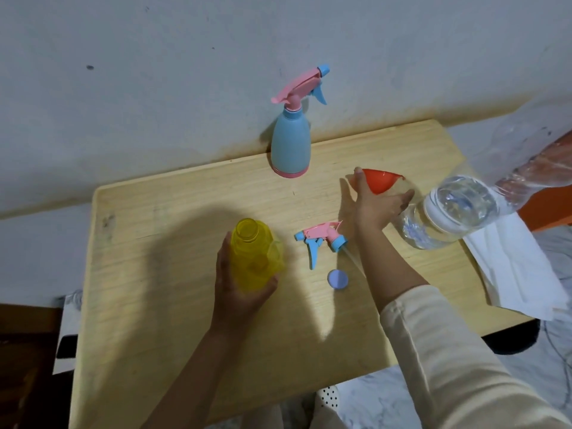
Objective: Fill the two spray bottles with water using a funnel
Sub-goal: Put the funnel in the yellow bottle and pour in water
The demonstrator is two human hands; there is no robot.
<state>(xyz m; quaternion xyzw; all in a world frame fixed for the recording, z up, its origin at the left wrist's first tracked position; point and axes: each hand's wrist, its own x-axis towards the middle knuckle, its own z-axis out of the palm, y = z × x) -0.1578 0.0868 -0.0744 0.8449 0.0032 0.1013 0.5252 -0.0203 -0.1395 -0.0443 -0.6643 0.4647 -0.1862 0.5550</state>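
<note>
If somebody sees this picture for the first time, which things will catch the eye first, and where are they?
Most likely the open yellow bottle, held upright by the left hand at the front of the wooden table, and the orange funnel, gripped by the right hand further back. Next comes the blue spray bottle with its pink head, standing at the table's far edge by the wall.

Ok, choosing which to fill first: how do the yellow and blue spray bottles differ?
The translucent yellow plastic bottle has an open neck; the opaque blue plastic bottle has its pink trigger sprayer on. The left hand grips the yellow one; the blue one stands untouched by the wall. Both are upright.
</note>
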